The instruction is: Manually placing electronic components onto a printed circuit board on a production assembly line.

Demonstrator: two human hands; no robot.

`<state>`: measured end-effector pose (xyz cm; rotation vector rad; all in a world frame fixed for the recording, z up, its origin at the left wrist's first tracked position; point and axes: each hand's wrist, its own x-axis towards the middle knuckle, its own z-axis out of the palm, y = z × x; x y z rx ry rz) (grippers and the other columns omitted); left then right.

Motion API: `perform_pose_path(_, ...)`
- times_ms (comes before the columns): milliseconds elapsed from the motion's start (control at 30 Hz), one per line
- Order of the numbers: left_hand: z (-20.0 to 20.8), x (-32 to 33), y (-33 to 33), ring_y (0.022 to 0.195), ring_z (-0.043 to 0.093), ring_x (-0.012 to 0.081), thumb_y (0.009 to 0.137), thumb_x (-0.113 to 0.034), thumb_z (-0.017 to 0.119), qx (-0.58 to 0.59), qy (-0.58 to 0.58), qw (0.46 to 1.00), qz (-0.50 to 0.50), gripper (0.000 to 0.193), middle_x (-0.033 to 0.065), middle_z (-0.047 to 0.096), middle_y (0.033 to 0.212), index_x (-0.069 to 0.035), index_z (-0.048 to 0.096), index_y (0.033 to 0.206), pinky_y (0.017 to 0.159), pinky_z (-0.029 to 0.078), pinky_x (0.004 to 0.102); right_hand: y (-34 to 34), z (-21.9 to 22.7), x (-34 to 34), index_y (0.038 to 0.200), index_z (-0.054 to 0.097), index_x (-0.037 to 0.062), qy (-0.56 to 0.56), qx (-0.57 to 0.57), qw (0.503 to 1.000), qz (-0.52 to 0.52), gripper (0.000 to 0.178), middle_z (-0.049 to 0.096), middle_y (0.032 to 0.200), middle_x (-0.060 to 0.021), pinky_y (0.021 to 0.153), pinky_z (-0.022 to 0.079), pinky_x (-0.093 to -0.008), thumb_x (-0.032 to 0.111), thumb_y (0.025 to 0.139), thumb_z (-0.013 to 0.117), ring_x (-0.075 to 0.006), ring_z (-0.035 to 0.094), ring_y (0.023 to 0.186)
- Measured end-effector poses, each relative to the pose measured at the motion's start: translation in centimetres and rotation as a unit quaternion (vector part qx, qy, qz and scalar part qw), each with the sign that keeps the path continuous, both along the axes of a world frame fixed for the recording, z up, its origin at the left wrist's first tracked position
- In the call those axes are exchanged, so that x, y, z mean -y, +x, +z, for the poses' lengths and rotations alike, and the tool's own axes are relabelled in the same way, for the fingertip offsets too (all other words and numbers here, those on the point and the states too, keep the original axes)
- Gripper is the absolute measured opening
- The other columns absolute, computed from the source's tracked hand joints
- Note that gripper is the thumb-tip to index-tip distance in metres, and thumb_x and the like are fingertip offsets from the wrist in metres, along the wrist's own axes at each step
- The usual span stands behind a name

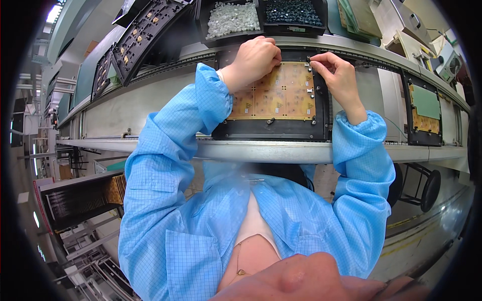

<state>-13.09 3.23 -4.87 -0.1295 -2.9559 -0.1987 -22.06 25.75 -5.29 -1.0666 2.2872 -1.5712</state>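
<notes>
A tan printed circuit board panel (269, 98), divided into several sections, lies in a black carrier frame (246, 131) in front of me. My left hand (254, 61) reaches over the panel's far edge with its fingers curled closed; what they hold, if anything, is hidden. At the far right corner of the panel, the thumb and index finger of my right hand (337, 76) are pinched together. Something small and dark shows at those fingertips, too small to name. Small white parts (310, 92) sit along the panel's right side, and a small clip (271, 121) is at its near edge.
Behind the carrier stand a black bin of whitish parts (232, 21) and one of dark blue parts (293, 12). Another carrier with a green sheet (426, 103) is to the right. A tilted black carrier (145, 37) leans at the left. A metal rail (266, 151) runs along the near side.
</notes>
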Motion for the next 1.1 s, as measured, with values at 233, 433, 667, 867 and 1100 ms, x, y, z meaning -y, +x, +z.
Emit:
perform_pose_path(233, 0.3, -0.4, -0.2, 0.093, 0.060, 0.0245, 0.078, -0.026, 0.065, 0.008, -0.018, 1.000, 0.004, 0.015, 0.0018, 0.064, 0.090, -0.015, 0.075, 0.079, 0.079, 0.052, 0.0365, 0.1, -0.3, 0.1, 0.100, 0.071, 0.0004, 0.000, 0.002, 1.000, 0.007, 0.015, 0.071, 0.084, -0.0029, 0.070, 0.050, -0.0225, 0.012, 0.091, 0.068, -0.0079, 0.063, 0.076)
perform_pose_path(433, 0.9, -0.7, 0.0, 0.094, 0.060, 0.0261, 0.079, -0.025, 0.066, 0.022, -0.043, 0.999, 0.005, 0.016, 0.0041, 0.064, 0.089, -0.013, 0.074, 0.083, 0.082, 0.051, 0.0367, 0.3, -0.2, 0.5, 0.100, 0.071, 0.0004, 0.002, -0.003, 1.000, 0.009, 0.015, 0.071, 0.084, -0.0031, 0.070, 0.051, -0.0231, 0.011, 0.091, 0.068, -0.0079, 0.063, 0.076)
perform_pose_path(667, 0.8, 2.1, 0.6, 0.088, 0.065, 0.0298, 0.081, -0.017, 0.070, -0.131, 0.077, 0.988, 0.039, 0.008, 0.0073, 0.066, 0.088, -0.011, 0.071, 0.085, 0.079, 0.051, 0.0409, -0.4, -1.5, -0.2, 0.105, 0.069, -0.0009, -0.016, 0.056, 0.998, 0.004, 0.017, 0.071, 0.089, -0.0047, 0.075, 0.053, -0.0230, 0.010, 0.093, 0.067, -0.0092, 0.066, 0.081)
perform_pose_path(867, 1.8, 7.7, -0.7, 0.091, 0.065, 0.0295, 0.082, -0.023, 0.070, -0.200, 0.045, 0.969, 0.140, 0.010, 0.0073, 0.067, 0.089, -0.013, 0.073, 0.083, 0.078, 0.053, 0.0414, 0.4, -1.1, 0.2, 0.110, 0.069, -0.0015, -0.030, 0.151, 0.987, 0.049, 0.022, 0.071, 0.093, -0.0051, 0.080, 0.053, -0.0239, 0.015, 0.095, 0.065, -0.0102, 0.066, 0.084)
perform_pose_path(1100, 2.6, 8.7, -1.3, 0.091, 0.069, 0.0295, 0.080, -0.027, 0.073, -0.033, 0.110, 0.978, 0.177, 0.015, 0.0098, 0.073, 0.090, -0.014, 0.075, 0.086, 0.081, 0.053, 0.0419, 1.3, -0.2, 0.3, 0.118, 0.065, -0.0002, -0.118, 0.385, 0.909, 0.107, 0.027, 0.070, 0.099, -0.0066, 0.081, 0.055, -0.0270, 0.015, 0.097, 0.064, -0.0125, 0.066, 0.087)
